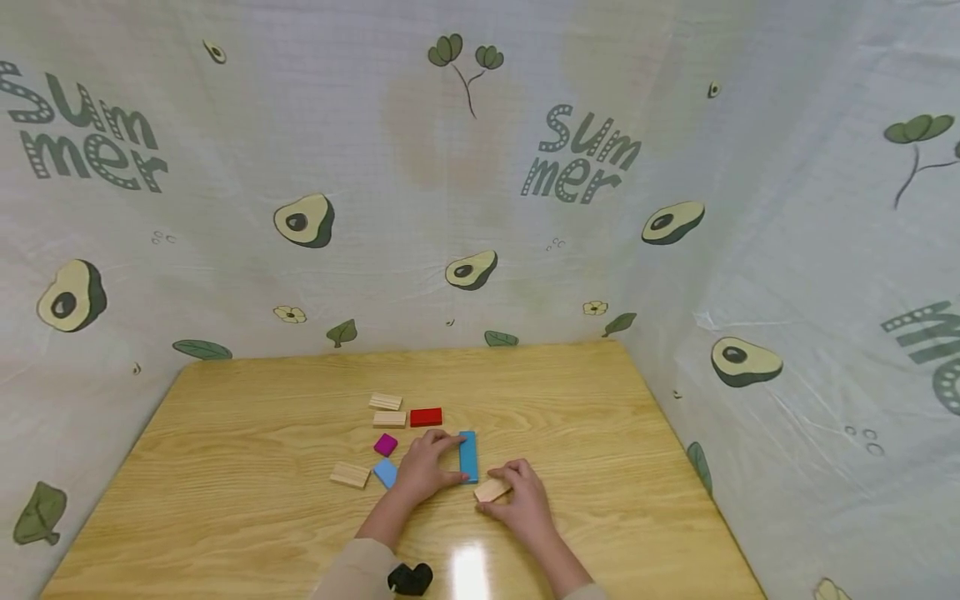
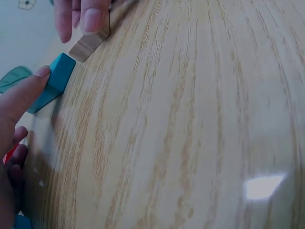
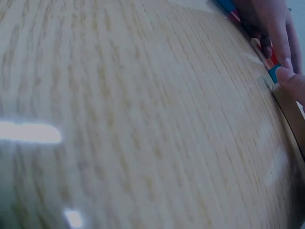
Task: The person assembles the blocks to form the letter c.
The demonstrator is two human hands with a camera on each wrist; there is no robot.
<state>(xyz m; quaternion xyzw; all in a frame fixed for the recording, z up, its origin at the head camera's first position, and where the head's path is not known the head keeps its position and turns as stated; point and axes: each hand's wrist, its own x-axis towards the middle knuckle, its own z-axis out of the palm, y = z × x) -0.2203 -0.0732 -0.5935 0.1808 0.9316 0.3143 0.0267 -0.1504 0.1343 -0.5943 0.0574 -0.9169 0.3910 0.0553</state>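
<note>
My left hand (image 1: 423, 468) holds a long blue block (image 1: 468, 457) at its two ends, thumb at the near end and fingers at the far end. The block lies on the wooden table. Just right of it, my right hand (image 1: 522, 500) grips a plain wooden block (image 1: 491, 490) between thumb and fingers. In the left wrist view, the blue block (image 2: 61, 76) and the wooden block (image 2: 89, 46) lie close together, with a small gap between them. A lighter blue block (image 1: 386, 473), partly hidden, lies beside my left hand.
Left of the hands lie a magenta block (image 1: 386, 445) and a plain block (image 1: 350, 475). Farther back are a red block (image 1: 426, 417) and two more plain blocks, one (image 1: 389, 420) nearer than the other (image 1: 386, 402). A printed cloth (image 1: 390, 300) hangs around the table (image 1: 600, 433).
</note>
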